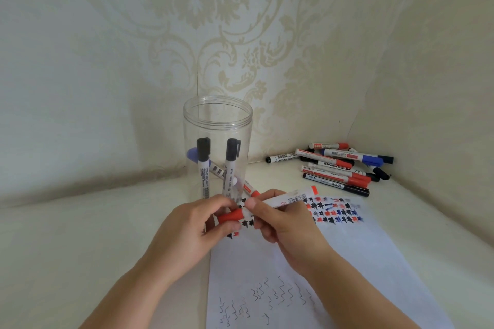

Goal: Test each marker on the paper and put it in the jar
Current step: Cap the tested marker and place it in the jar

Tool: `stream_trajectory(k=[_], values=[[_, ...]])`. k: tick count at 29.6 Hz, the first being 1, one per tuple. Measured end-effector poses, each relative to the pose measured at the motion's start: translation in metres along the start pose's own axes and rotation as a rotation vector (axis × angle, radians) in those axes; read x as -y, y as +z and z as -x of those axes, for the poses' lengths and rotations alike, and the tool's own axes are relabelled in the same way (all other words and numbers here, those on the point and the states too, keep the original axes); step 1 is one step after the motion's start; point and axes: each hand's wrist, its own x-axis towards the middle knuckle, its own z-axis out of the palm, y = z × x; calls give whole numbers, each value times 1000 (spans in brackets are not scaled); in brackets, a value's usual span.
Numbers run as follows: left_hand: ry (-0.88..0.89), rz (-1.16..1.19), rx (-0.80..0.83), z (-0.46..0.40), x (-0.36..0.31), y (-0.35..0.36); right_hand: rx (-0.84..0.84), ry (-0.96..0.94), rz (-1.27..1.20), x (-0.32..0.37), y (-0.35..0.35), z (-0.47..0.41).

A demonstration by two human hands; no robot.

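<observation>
A red marker [287, 199] with a white barrel lies across both hands, above the top of the paper [315, 270]. My left hand [197, 224] pinches its red cap [231, 216]. My right hand [283, 222] grips the barrel, whose red rear end points up and right. The cap sits against the barrel; whether it is fully seated I cannot tell. Just behind the hands stands a clear plastic jar [217, 115], open at the top, holding several markers, two with black caps upright. The paper carries rows of black, red and blue marks at its top and thin squiggles near its bottom.
A pile of loose markers [339, 167] with red, blue and black caps lies in the back right corner of the pale table. Patterned walls close the corner behind the jar and on the right.
</observation>
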Motion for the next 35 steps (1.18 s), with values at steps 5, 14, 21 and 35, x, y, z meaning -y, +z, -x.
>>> stream_trajectory(k=[5,14,21,35], values=[[24,-96,-1,1,-2,5,-73,37,-112,-1,4,2],[193,-242,-44,2,-6,19,-270,153,-241,0,16,6],[187,-205,-41,3,-9,25,-293,161,-227,-1,15,8],[147,19,-698,-46,-82,-97,-225,77,-177,56,-40,-13]])
